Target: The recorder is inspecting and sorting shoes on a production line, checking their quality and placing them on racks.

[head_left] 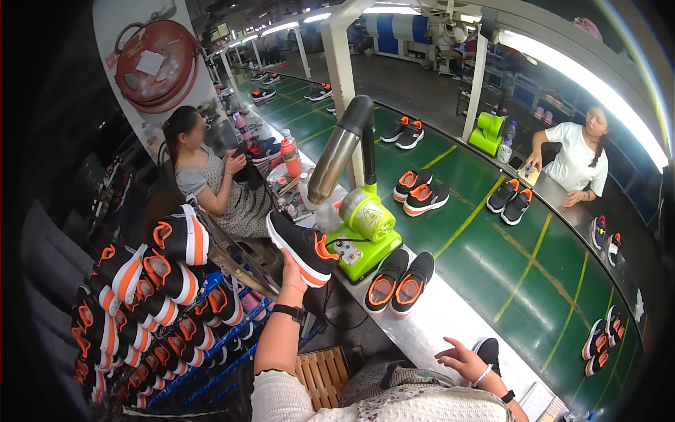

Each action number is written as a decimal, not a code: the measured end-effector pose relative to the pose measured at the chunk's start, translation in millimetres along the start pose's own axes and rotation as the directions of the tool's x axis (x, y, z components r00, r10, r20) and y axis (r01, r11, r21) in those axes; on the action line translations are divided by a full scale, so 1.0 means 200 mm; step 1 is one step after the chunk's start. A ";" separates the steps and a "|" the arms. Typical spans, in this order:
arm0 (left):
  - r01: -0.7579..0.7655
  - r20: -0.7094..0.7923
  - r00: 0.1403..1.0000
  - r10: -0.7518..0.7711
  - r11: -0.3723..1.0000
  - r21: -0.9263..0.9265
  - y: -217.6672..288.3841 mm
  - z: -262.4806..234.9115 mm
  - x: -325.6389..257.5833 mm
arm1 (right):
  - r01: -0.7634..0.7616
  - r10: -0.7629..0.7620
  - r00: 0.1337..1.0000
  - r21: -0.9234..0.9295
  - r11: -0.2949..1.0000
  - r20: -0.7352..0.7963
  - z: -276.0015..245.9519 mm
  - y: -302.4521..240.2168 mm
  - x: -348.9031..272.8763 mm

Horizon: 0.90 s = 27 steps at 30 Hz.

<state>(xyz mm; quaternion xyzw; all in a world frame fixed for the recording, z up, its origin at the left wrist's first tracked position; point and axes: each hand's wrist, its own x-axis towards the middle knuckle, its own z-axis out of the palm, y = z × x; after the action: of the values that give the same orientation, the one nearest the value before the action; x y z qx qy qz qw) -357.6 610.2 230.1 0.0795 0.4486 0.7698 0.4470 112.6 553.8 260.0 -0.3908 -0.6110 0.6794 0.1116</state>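
Note:
My left hand (290,273) grips a black sneaker (299,243) with a white and orange sole and orange lining. The shoe is tilted, toe up, below the metal nozzle (330,172) of a lime-green hot-air blower (365,225). My right hand (464,360) is over the white bench edge, fingers spread and holding nothing. Beside it lies another dark shoe (488,353), partly hidden by the hand and wrist. A pair of black sneakers (399,283) with orange insoles stands on the bench to the right of the blower.
A green conveyor (485,246) with yellow lines carries several shoe pairs. At left, a rack (204,288) is heaped with black and orange shoes. One co-worker (211,176) sits at the far left, another (573,158) across the belt. A red bottle (290,156) stands behind the blower.

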 end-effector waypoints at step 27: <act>0.377 0.421 0.798 -0.430 0.903 0.208 -0.33 0.40 -0.60 | 0.048 -0.037 0.997 0.159 0.986 -0.074 -0.06 0.03 0.03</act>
<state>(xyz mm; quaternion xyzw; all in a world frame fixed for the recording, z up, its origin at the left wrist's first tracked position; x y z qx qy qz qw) -204.3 581.1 260.0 0.1862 0.3802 0.5892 0.6882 119.4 564.9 252.5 -0.3911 -0.5582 0.7096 0.1786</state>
